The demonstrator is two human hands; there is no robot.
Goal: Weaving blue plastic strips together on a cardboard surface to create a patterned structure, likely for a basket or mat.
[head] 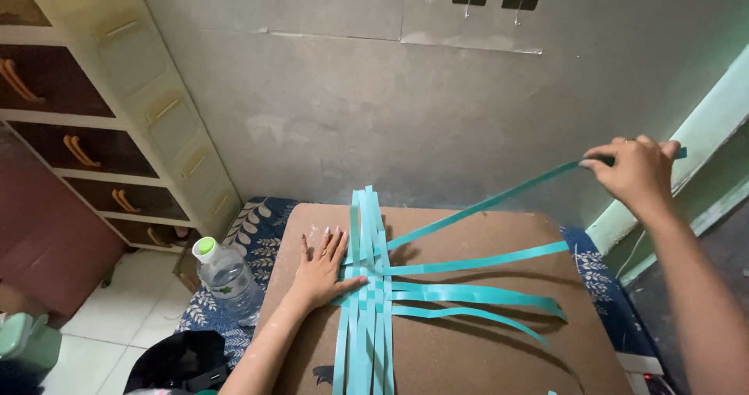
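Several teal plastic strips (367, 301) lie woven together on a brown board (460, 348). My left hand (321, 268) lies flat with fingers spread, pressing on the left edge of the weave. My right hand (636, 169) is raised at the upper right, pinching the end of one long teal strip (484, 205) that stretches taut from the weave up to my fingers. Other strips (476, 292) curve off to the right across the board.
A clear plastic water bottle with a green cap (224, 274) stands left of the board on a blue leaf-patterned cloth (257, 231). A drawer unit (117, 129) lines the left. A grey wall (406, 106) rises behind. A black object (181, 360) lies at the lower left.
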